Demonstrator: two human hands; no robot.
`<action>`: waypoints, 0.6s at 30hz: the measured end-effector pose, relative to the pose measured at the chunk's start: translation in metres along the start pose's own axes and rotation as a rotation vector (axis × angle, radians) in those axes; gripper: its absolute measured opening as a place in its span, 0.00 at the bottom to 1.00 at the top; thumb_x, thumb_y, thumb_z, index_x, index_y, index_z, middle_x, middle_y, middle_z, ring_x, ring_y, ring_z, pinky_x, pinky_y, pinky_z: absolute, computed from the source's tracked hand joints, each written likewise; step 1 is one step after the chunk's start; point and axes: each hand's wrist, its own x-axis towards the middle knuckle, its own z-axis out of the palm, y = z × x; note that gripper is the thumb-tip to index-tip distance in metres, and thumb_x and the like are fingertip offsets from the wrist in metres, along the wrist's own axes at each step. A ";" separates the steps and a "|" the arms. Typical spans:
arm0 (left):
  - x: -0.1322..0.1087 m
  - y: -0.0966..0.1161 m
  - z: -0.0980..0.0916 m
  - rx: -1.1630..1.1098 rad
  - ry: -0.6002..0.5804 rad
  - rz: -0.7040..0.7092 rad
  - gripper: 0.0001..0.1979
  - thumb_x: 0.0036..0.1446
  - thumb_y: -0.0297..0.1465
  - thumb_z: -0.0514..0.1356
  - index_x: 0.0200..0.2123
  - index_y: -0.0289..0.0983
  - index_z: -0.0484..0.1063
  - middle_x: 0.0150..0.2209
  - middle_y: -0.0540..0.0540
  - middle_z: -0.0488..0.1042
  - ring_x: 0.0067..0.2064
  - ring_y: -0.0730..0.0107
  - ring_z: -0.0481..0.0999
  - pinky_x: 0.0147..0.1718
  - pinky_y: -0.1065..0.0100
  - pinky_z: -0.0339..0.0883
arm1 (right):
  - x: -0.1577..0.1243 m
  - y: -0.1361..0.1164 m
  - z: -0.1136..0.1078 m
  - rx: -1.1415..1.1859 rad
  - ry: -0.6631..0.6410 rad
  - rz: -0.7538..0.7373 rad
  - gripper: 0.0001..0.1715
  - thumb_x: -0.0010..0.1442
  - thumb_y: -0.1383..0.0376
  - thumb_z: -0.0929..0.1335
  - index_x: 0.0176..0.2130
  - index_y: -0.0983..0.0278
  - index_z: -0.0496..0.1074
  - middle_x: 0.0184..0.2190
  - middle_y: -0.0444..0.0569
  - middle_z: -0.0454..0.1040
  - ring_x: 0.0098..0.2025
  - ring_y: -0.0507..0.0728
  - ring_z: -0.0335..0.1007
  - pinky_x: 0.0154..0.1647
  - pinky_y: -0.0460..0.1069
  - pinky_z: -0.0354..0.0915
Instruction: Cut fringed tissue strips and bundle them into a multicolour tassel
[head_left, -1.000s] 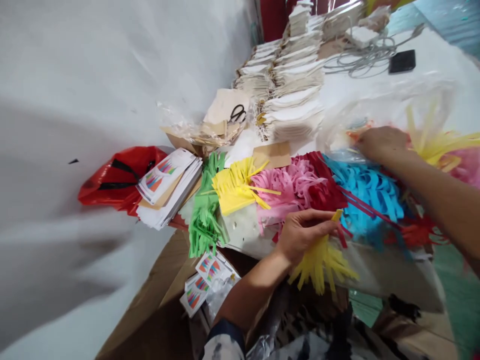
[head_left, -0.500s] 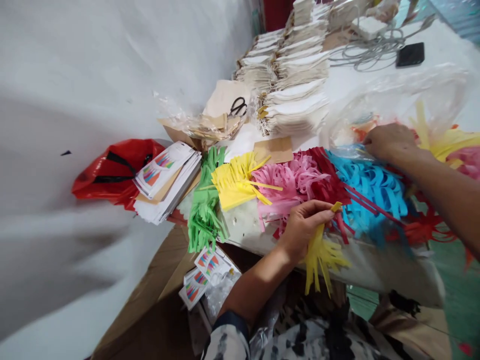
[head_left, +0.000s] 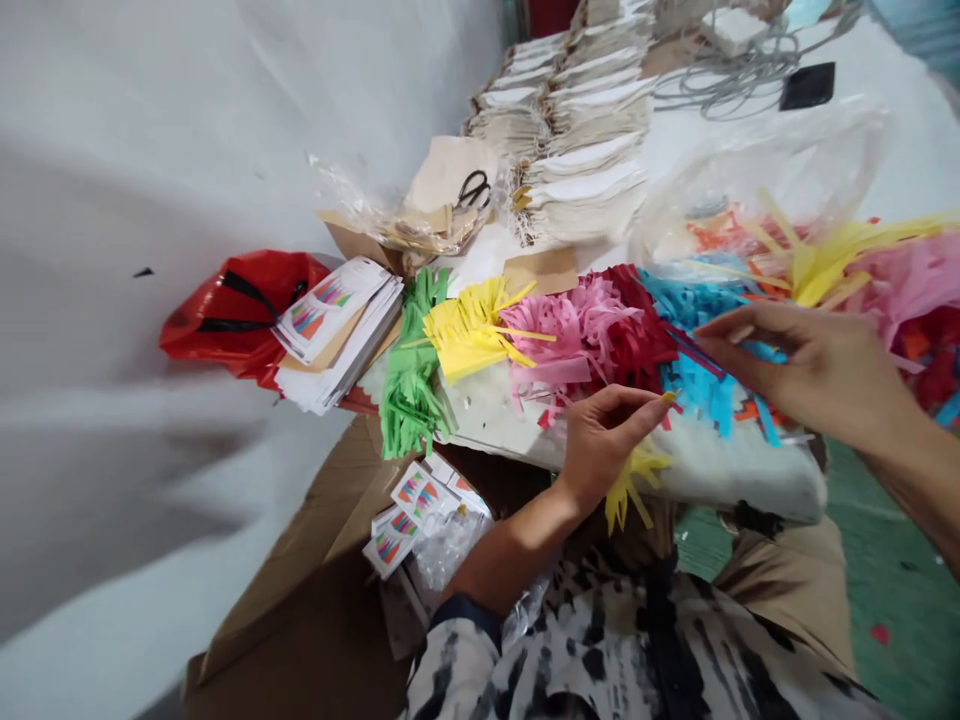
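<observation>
Yellow fringe (head_left: 630, 485): pinched in the left hand (head_left: 607, 440) by the table edge (head_left: 750, 475), partly hidden.
Right hand (head_left: 810, 365): apart from the left, beside a dark red strip (head_left: 686, 342); cannot tell whether gripped.
Clear bag (head_left: 817, 150): orange strips (head_left: 716, 232) in or under it, blurred.
Red bag (head_left: 232, 308): contents hidden.
</observation>
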 end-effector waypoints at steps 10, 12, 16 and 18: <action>-0.022 -0.002 0.001 0.068 0.040 0.031 0.14 0.56 0.43 0.72 0.35 0.38 0.82 0.30 0.49 0.78 0.32 0.76 0.72 0.36 0.70 0.68 | -0.069 0.042 0.016 -0.219 -0.142 -0.136 0.15 0.65 0.55 0.67 0.38 0.58 0.81 0.40 0.48 0.84 0.36 0.57 0.78 0.36 0.51 0.69; -0.023 -0.007 0.000 0.059 0.028 0.007 0.14 0.56 0.43 0.72 0.35 0.38 0.82 0.30 0.49 0.78 0.31 0.76 0.72 0.36 0.70 0.68 | -0.076 0.061 0.026 -0.259 -0.165 -0.120 0.16 0.65 0.56 0.66 0.38 0.59 0.83 0.39 0.51 0.84 0.38 0.60 0.79 0.34 0.52 0.68; -0.022 -0.017 0.002 0.058 0.012 -0.040 0.14 0.54 0.43 0.73 0.34 0.37 0.82 0.30 0.50 0.78 0.31 0.77 0.72 0.36 0.70 0.68 | -0.086 0.076 0.032 -0.257 -0.168 -0.072 0.18 0.65 0.56 0.66 0.39 0.58 0.85 0.41 0.53 0.84 0.39 0.61 0.80 0.35 0.53 0.69; -0.022 -0.022 0.002 0.065 0.005 -0.057 0.15 0.54 0.43 0.73 0.34 0.37 0.82 0.30 0.49 0.79 0.32 0.76 0.73 0.37 0.70 0.69 | -0.089 0.077 0.028 -0.233 -0.145 -0.036 0.17 0.65 0.55 0.67 0.40 0.57 0.85 0.41 0.51 0.85 0.37 0.59 0.80 0.37 0.52 0.70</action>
